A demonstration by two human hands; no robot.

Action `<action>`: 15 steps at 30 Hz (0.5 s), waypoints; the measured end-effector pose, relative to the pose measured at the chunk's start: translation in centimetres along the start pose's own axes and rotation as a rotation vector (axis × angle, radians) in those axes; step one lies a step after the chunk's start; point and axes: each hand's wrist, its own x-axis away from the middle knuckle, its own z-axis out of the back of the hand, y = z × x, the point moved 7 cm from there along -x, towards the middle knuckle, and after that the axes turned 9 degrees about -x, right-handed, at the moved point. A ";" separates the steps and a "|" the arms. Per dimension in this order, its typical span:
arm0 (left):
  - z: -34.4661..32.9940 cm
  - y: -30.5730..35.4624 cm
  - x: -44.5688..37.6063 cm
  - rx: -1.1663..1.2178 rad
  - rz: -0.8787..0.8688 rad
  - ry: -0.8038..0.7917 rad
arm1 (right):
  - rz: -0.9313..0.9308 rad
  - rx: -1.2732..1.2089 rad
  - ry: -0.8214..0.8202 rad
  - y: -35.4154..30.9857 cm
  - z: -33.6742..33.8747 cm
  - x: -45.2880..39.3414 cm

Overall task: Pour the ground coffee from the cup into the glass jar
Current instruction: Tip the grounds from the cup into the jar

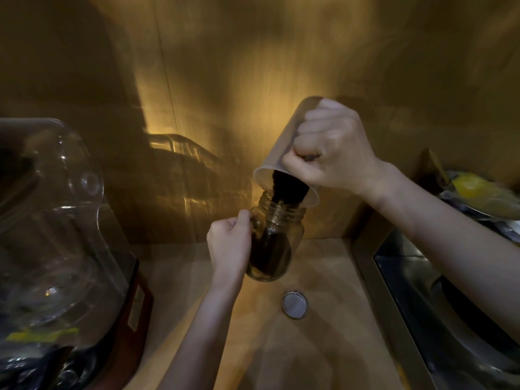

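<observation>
Dark ground coffee spills from the upturned translucent plastic cup into the mouth of the clear glass jar, which tilts on the tan wooden counter. The right hand is clenched around the cup's side above the jar; the left hand grips the jar's left wall. A round metal lid lies just in front, a big clear glass vessel stands well left, and a steel sink lies right.

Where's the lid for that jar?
The round metal lid lies flat on the wooden counter, near the middle of the head view, just in front of the glass jar and left of the sink.
</observation>
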 end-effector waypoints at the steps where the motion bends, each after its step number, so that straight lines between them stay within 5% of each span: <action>1: 0.0 0.0 -0.1 0.001 0.003 0.002 | 0.003 0.000 0.002 0.0 0.0 0.1; 15: -0.1 -0.2 0.0 0.015 0.027 -0.014 | 0.054 -0.009 0.032 -0.4 0.0 0.2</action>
